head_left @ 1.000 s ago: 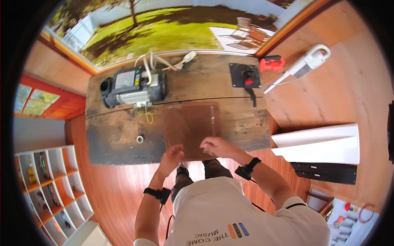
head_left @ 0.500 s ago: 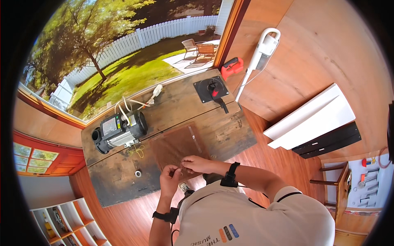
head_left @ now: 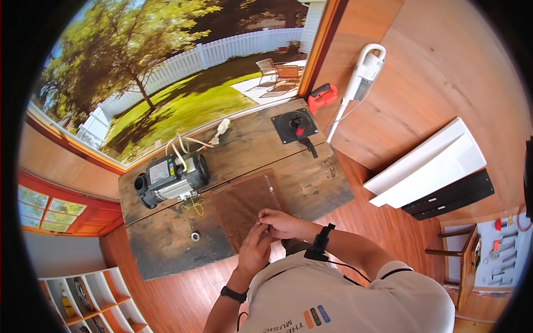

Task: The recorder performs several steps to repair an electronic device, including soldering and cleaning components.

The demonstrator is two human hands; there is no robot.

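Observation:
My left hand (head_left: 253, 251) and my right hand (head_left: 281, 223) meet fingertip to fingertip just above the near edge of a brown mat (head_left: 244, 201) on a worn wooden workbench (head_left: 161, 244). The right hand's fingers are curled and the left hand's fingers touch them. Whatever may sit between the fingers is too small to make out. A black electric motor (head_left: 169, 178) stands at the bench's far left, with a tangle of yellow wire (head_left: 193, 206) in front of it. A small metal ring (head_left: 195, 236) lies left of my hands.
A black plate with a red knob (head_left: 294, 125) lies at the bench's far right, a red tool (head_left: 322, 97) beyond it. A white stick vacuum (head_left: 361, 72) leans on the wall. White panels (head_left: 427, 166) stand right, and shelves (head_left: 83, 299) stand lower left.
My hands were slightly apart at the mat's near edge and have come together. The view has swung, so the bench now sits tilted and lower left.

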